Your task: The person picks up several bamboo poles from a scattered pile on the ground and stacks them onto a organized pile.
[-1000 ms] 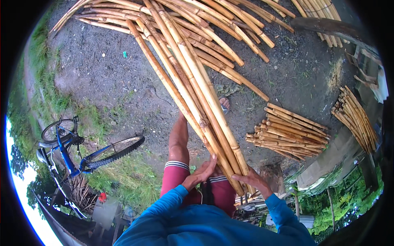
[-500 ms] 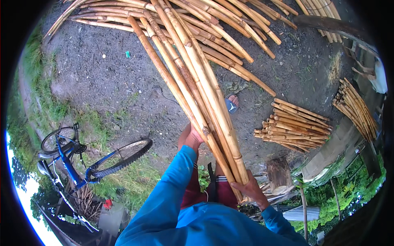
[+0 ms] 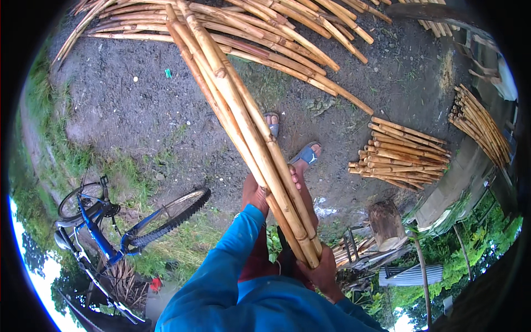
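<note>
Head view, centre frame: I see a bundle of bamboo poles (image 3: 249, 133) slanting from upper left down to lower centre. My left hand (image 3: 255, 193) wraps its middle, blue-sleeved arm outstretched; my right hand (image 3: 321, 271) grips the butt ends. Cut bamboo stack (image 3: 404, 155) lies right, bicycle (image 3: 110, 227) lower left.

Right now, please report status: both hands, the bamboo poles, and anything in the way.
Left hand gripping bamboo bundle mid-length. Right hand clamped at its near end. Far ends over the ground pile. Sandalled feet directly below.
</note>
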`<action>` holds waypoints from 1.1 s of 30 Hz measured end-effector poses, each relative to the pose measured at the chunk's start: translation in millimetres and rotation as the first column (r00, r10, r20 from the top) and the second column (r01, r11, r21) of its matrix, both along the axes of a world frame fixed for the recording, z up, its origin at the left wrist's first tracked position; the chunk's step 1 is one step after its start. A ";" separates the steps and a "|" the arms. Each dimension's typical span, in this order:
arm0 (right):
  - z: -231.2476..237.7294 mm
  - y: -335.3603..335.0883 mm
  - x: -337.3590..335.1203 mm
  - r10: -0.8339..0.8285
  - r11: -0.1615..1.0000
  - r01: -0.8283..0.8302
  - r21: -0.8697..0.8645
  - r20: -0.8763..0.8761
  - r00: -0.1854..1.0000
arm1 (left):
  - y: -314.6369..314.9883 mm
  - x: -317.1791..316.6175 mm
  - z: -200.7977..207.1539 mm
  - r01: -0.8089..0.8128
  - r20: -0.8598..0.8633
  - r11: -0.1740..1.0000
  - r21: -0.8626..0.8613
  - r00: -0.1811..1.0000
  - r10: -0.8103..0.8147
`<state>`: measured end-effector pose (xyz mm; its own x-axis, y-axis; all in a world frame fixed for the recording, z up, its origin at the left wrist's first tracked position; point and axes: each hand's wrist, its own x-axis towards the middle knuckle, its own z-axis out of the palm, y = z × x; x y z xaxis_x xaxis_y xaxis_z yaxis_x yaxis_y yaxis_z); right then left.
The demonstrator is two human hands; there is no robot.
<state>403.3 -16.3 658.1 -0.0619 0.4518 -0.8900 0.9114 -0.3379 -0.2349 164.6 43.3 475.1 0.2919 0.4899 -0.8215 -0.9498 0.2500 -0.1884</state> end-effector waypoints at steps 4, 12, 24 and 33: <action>0.2 -37.2 8.8 0.000 0.997 0.005 0.079 -0.060 0.998 | -35.9 3.7 4.5 -0.004 0.017 0.999 0.046 1.000 0.003; -23.6 -106.1 82.7 -0.065 0.969 0.121 0.217 -0.251 0.966 | -77.6 63.1 11.2 0.087 0.017 0.995 0.054 0.996 -0.088; -7.6 -279.8 204.4 -0.477 0.782 0.501 0.370 -0.160 0.864 | -143.0 272.2 -8.3 0.466 0.052 0.784 0.410 0.846 -0.530; -17.0 -312.3 204.5 -0.843 0.458 0.832 0.314 -0.143 0.519 | -123.0 401.0 -40.2 0.762 0.135 0.473 0.443 0.464 -0.875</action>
<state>607.9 -328.6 641.1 0.5210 0.5102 -0.6843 0.2385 -0.8568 -0.4572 565.6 -79.7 434.9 0.8796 0.0604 -0.4719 -0.1656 0.9687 -0.1847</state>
